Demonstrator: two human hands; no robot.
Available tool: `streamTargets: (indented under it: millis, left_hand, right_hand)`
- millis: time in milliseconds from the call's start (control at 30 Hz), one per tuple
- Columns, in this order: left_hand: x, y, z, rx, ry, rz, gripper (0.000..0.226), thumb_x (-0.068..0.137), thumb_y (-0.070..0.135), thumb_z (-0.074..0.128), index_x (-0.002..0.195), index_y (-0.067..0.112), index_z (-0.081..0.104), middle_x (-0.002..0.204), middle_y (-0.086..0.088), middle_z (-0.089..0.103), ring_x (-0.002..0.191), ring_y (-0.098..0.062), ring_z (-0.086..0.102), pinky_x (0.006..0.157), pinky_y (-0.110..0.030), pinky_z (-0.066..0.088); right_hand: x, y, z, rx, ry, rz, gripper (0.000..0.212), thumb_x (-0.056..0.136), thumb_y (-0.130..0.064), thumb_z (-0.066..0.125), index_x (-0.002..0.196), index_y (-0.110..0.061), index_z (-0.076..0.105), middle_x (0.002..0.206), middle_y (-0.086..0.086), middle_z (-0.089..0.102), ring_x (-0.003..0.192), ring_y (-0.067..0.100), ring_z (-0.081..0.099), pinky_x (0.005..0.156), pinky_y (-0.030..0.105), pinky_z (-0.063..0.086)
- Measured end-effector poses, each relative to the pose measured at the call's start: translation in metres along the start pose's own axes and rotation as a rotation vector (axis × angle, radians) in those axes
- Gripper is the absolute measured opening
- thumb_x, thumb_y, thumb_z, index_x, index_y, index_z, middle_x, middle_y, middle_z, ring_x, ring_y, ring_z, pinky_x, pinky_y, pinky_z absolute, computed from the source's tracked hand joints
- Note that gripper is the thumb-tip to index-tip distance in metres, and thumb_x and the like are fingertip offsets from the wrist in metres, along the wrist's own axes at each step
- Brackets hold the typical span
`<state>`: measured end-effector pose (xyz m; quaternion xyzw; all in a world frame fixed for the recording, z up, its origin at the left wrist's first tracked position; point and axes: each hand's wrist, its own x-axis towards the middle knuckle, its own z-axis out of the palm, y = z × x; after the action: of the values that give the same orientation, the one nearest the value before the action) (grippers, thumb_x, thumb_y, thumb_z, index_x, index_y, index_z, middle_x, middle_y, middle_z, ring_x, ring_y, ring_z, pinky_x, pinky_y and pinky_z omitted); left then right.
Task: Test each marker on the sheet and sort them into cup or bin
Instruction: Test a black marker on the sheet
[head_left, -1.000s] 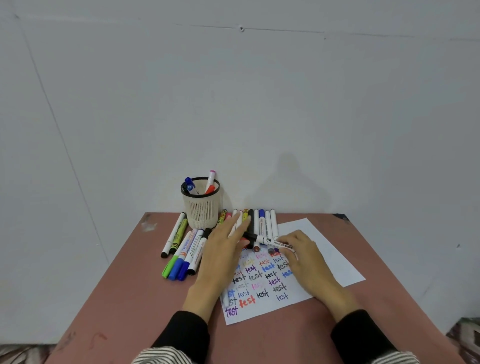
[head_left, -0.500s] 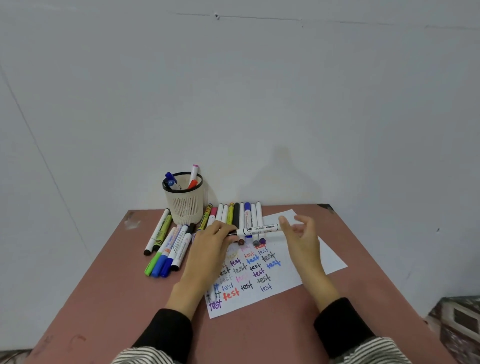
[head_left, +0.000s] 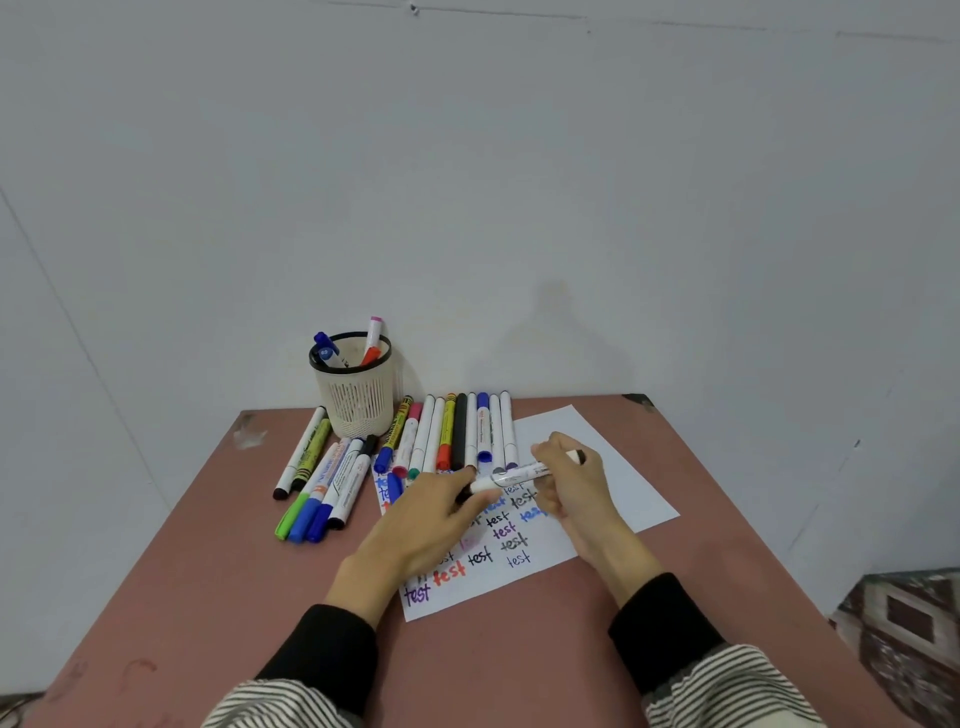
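Observation:
A white marker (head_left: 524, 473) with a black rear end lies across both hands, just above the sheet (head_left: 634, 499) covered with coloured "test" words. My right hand (head_left: 574, 486) grips its barrel. My left hand (head_left: 431, 519) pinches its left end; I cannot tell whether the cap is off. A beige mesh cup (head_left: 356, 400) at the back left holds a blue marker (head_left: 326, 349) and a pink-tipped marker (head_left: 373, 338). No bin is in view.
A row of several markers (head_left: 457, 431) lies side by side behind the sheet. Another bunch of markers (head_left: 324, 478) lies left of it, beside the cup. The reddish table (head_left: 208, 597) meets a white wall at the back. Patterned floor (head_left: 909, 634) shows at lower right.
My left hand lifted the marker off the sheet and my right hand, briefly open, has closed around its barrel. The camera has tilted up and shifted.

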<state>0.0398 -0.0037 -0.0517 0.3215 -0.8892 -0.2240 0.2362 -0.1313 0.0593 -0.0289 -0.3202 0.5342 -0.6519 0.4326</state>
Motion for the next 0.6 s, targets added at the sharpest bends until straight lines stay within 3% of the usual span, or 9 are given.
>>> streamTargets:
  millis: [133, 267, 433, 500, 600]
  left_hand:
    - [-0.001, 0.004, 0.000, -0.049, 0.031, 0.023, 0.049, 0.093, 0.062, 0.043, 0.062, 0.024, 0.045, 0.055, 0.002, 0.044, 0.048, -0.011, 0.036, 0.052, -0.024, 0.032]
    - [0.000, 0.001, 0.002, 0.027, 0.049, 0.029, 0.058, 0.089, 0.073, 0.033, 0.076, 0.021, 0.053, 0.064, -0.001, 0.054, 0.056, -0.015, 0.046, 0.052, -0.023, 0.033]
    - [0.001, -0.001, 0.004, -0.001, 0.066, -0.024, 0.028, 0.096, 0.056, 0.039, 0.092, 0.030, 0.047, 0.086, 0.006, 0.050, 0.075, -0.010, 0.047, 0.065, -0.023, 0.039]
    - [0.001, -0.004, 0.000, -0.101, 0.119, -0.078, 0.020, 0.101, 0.046, 0.035, 0.100, 0.029, 0.045, 0.092, 0.006, 0.052, 0.082, -0.009, 0.049, 0.070, -0.023, 0.039]
    - [0.000, -0.004, -0.007, -0.275, 0.262, -0.145, 0.024, 0.103, 0.039, 0.031, 0.095, 0.023, 0.045, 0.077, 0.003, 0.051, 0.064, -0.002, 0.045, 0.062, -0.019, 0.037]
  right_hand:
    - [0.000, -0.003, -0.005, 0.064, -0.017, -0.010, 0.052, 0.092, -0.001, 0.056, 0.052, -0.022, 0.029, 0.054, 0.000, 0.021, 0.043, 0.010, 0.015, 0.038, 0.020, 0.015]
    - [-0.002, -0.001, -0.003, 0.085, -0.065, 0.034, 0.034, 0.090, -0.021, 0.067, 0.063, -0.015, 0.047, 0.048, -0.003, 0.025, 0.038, 0.008, 0.017, 0.036, 0.018, 0.016]
    - [0.002, -0.001, -0.005, 0.116, -0.055, 0.046, 0.025, 0.094, -0.023, 0.058, 0.075, -0.008, 0.061, 0.044, -0.002, 0.036, 0.036, 0.007, 0.026, 0.035, 0.018, 0.021]
    - [0.004, -0.006, -0.013, 0.207, -0.018, 0.025, 0.022, 0.095, -0.023, 0.054, 0.088, -0.006, 0.067, 0.053, 0.003, 0.052, 0.042, 0.009, 0.034, 0.042, 0.019, 0.029]
    - [0.005, -0.008, -0.019, 0.169, -0.030, 0.005, 0.022, 0.096, -0.022, 0.054, 0.102, -0.009, 0.070, 0.083, 0.014, 0.072, 0.050, 0.011, 0.047, 0.054, 0.023, 0.043]
